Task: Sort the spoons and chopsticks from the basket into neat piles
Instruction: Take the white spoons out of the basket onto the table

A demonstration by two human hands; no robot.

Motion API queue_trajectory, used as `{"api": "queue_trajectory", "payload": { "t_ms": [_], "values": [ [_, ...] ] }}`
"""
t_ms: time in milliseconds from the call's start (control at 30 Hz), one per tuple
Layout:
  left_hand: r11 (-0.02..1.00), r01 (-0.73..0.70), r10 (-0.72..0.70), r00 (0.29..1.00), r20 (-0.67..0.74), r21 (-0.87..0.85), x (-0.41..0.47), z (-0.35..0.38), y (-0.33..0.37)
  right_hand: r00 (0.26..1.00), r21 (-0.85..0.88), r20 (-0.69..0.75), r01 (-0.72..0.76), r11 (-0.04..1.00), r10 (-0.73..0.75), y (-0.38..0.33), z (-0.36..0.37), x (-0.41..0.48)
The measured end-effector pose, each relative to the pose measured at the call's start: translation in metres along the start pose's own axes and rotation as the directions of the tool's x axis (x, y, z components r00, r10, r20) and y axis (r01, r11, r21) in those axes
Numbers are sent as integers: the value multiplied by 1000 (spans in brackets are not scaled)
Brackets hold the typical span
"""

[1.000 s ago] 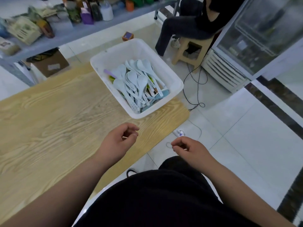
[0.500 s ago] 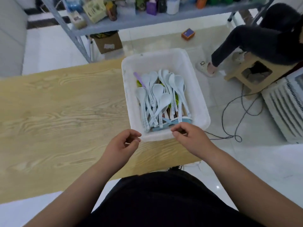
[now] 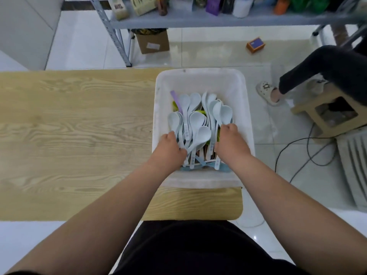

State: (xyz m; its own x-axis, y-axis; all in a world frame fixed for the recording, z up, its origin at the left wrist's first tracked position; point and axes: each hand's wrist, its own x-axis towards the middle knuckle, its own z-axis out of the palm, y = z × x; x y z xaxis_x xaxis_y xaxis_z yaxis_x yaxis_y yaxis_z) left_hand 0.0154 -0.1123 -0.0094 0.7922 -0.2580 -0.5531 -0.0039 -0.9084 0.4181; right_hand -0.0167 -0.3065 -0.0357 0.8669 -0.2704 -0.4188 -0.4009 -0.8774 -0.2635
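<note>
Both hands are inside the basket (image 3: 200, 76), at its near end. Left hand (image 3: 168, 147) sits at the left side of the spoons (image 3: 196, 120), right hand (image 3: 231, 143) at the right. Fingers curl down among the handles, actual grip hidden, can't tell. Spoons piled mid-basket, bowls toward its far wall. Shelf (image 3: 198, 20) beyond basket.

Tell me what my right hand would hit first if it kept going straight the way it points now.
Probably the pale blue spoons piled just ahead of your right hand, the nearest bowl first. Past them comes the far wall of the basket. Depth is hard to judge here.
</note>
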Motion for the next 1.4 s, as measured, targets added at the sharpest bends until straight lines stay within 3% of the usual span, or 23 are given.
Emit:
{"api": "queue_trajectory", "payload": {
  "t_ms": [100, 300, 500, 600, 800, 867, 967, 1067, 1133, 1200, 1267, 1400],
  "values": [
    [994, 94, -96, 995, 36, 59, 27, 5, 9, 999, -22, -30, -33, 999, 33, -2, 5, 2],
    [969, 106, -109, 994, 2, 223, 59, 18, 7, 998, -43, 31, -46, 998, 48, -1, 4, 3],
    [994, 105, -102, 990, -93, 33, 53, 13, 7, 999, 17, -39, -1, 1000, 1, 8, 8, -2],
    [983, 114, -132, 984, -122, -143, 47, 13, 6, 997, 28, -70, 46, 999, -44, 11, 9, -5],
    [928, 115, -151, 986, -77, -355, 25, 8, 7, 972, 292, -202, 173, 941, -116, 12, -10, -19],
    [811, 132, -186, 982, -37, -570, 15, 7, 7, 958, 365, -244, 235, 901, -151, 13, -19, -29],
    [525, 174, -190, 978, 84, -833, -5, 7, 14, 947, 522, -239, 313, 794, -216, 7, -27, -53],
    [185, 196, -157, 973, 168, -963, -25, 10, 18, 937, 617, -185, 345, 708, -295, -5, -24, -73],
    [25, 159, -134, 979, 154, -987, -38, 13, 14, 917, 612, -151, 380, 694, -369, -13, -17, -84],
    [-11, 115, -161, 980, 115, -993, -52, 17, 4, 881, 581, -87, 424, 695, -466, -21, -7, -94],
    [23, 64, -218, 974, 58, -998, -68, 21, -9, 842, 544, 8, 449, 708, -540, -30, 3, -104],
    [4, -1, -321, 947, -2, -1000, -105, 22, -45, 820, 620, 109, 385, 683, -561, -57, 17, -122]
  ]
}}
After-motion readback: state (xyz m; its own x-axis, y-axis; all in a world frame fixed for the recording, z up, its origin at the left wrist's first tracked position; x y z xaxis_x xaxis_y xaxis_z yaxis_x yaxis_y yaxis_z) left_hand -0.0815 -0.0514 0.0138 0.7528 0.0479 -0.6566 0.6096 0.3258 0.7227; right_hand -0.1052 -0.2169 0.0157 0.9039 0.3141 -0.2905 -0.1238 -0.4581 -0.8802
